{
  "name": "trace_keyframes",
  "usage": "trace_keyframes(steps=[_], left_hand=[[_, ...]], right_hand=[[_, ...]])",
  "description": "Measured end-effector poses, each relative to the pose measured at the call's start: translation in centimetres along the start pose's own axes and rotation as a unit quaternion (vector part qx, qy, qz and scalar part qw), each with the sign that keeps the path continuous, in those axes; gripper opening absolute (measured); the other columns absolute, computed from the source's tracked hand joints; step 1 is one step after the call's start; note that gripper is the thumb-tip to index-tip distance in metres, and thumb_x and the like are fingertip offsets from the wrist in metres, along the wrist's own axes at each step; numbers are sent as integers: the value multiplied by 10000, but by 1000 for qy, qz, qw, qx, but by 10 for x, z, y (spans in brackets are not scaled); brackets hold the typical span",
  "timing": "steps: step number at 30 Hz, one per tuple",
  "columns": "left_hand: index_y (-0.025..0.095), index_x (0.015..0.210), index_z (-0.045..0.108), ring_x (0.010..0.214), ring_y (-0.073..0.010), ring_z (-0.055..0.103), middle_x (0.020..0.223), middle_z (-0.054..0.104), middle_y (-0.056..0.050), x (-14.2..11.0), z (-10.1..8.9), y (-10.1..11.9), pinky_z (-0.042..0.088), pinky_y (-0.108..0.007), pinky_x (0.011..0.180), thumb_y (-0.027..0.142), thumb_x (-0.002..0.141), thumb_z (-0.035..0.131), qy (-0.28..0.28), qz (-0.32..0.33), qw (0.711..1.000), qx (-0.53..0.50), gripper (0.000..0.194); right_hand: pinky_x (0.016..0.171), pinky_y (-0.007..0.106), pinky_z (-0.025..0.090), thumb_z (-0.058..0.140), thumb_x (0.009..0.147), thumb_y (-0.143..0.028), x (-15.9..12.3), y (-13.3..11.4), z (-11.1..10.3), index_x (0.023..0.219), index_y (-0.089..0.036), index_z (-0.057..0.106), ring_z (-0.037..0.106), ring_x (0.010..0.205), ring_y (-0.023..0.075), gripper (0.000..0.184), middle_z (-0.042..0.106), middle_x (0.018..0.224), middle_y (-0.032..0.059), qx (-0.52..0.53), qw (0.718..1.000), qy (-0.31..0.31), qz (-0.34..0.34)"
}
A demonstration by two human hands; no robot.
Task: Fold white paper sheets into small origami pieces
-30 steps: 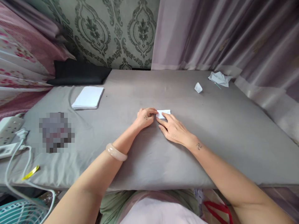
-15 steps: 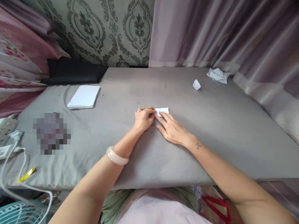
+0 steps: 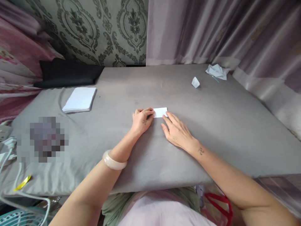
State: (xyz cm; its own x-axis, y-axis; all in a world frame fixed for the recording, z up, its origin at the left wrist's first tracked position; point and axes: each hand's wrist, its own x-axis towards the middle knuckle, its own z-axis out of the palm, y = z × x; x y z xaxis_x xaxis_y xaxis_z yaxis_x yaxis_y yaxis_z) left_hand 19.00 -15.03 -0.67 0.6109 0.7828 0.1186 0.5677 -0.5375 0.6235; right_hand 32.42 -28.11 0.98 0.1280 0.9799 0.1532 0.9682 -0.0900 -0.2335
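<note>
At the centre of the view, a small folded white paper strip (image 3: 160, 112) is laid flat on a grey cloth-covered tabletop (image 3: 164, 163). Its left end, toward nine o'clock, is covered by the fingertips of the left hand (image 3: 142, 121), which is curled; whether the paper is pinched or only pressed down cannot be told. The right hand (image 3: 176, 130) is loosely spread, palm down, with fingertips touching the strip's right end, toward three o'clock. Those fingertips have been slid outward from the middle of the strip, so more of its white face is now uncovered; from this it is judged that the paper is being smoothed while its left end is steadied. A stack of white paper (image 3: 81, 98) is placed near nine o'clock, and a small folded paper piece (image 3: 195, 82) between one and two
</note>
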Motion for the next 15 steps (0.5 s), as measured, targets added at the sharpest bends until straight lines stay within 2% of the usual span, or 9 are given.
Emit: trace_keyframes(steps=[5, 10, 11, 13, 15], left_hand=[[316, 998, 710, 1086, -270, 491, 1211, 669, 40, -2, -2, 3, 341, -464, 967, 290, 871, 544, 4, -8, 1000, -3, 210], [251, 1047, 657, 1083, -266, 517, 1194, 638, -54, -2, -7, 7, 365, -451, 949, 274, 817, 609, 20, -26, 999, -28, 236], [234, 1048, 647, 1079, -261, 524, 1179, 625, -72, -1, -8, 8, 371, -440, 950, 296, 806, 626, 24, -34, 999, -32, 251], [214, 1012, 642, 1075, -257, 527, 1139, 607, -84, -1, -9, 9, 374, -429, 955, 351, 780, 661, 24, -47, 998, -39, 269], [213, 958, 646, 1089, -261, 515, 1123, 597, -78, 0, -10, 9, 365, -432, 966, 369, 754, 694, 14, -49, 998, -43, 262]], right_hand=[[1029, 455, 436, 364, 953, -338, -3, 7, -3, 1309, -111, 545, 448, 1299, 303, 459, 486, 1405, 167, -8, 999, 15, 34], [873, 410, 520, 393, 939, -277, 13, 19, -8, 997, -190, 691, 626, 1037, 268, 315, 647, 1179, 111, 23, 997, 46, 63], [855, 407, 524, 407, 935, -270, 18, 21, -8, 994, -200, 683, 635, 998, 261, 291, 662, 1129, 103, 32, 996, 53, 66], [879, 421, 513, 482, 906, -274, 28, 24, -7, 1122, -205, 629, 608, 1046, 271, 270, 639, 1155, 105, 51, 995, 73, 48], [963, 455, 471, 560, 864, -269, 35, 25, -3, 1290, -204, 516, 525, 1177, 292, 433, 566, 1270, 121, 67, 993, 94, 7]])
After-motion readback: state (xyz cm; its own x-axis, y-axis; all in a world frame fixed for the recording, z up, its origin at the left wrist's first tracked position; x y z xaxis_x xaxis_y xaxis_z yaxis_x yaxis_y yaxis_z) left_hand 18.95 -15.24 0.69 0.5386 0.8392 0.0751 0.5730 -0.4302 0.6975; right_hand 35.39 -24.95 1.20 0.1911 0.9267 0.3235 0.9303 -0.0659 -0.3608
